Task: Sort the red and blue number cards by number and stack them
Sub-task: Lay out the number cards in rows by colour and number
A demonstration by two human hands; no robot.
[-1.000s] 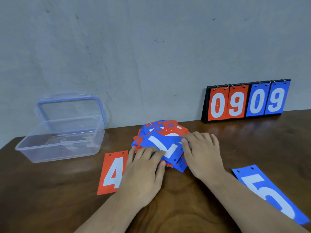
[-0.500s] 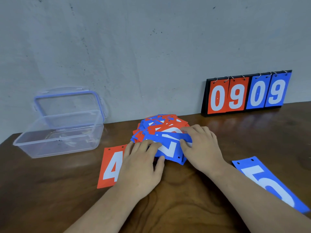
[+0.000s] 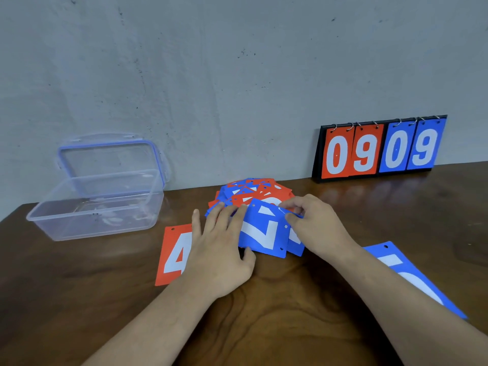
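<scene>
Pinching the blue card [image 3: 260,235], right hand [image 3: 317,229] fingers [image 3: 294,206] curl (thumb opposing); left hand [image 3: 221,256] fingers [image 3: 214,220] lie spread on the pile [image 3: 254,191].

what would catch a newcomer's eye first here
The messy pile of red and blue number cards at the table's middle draws the eye, with the left hand resting on it and the right hand pinching a blue card at its front. Next is the scoreboard stand reading 0909 against the wall at back right. A clear plastic box sits at the left, lid up.
</scene>
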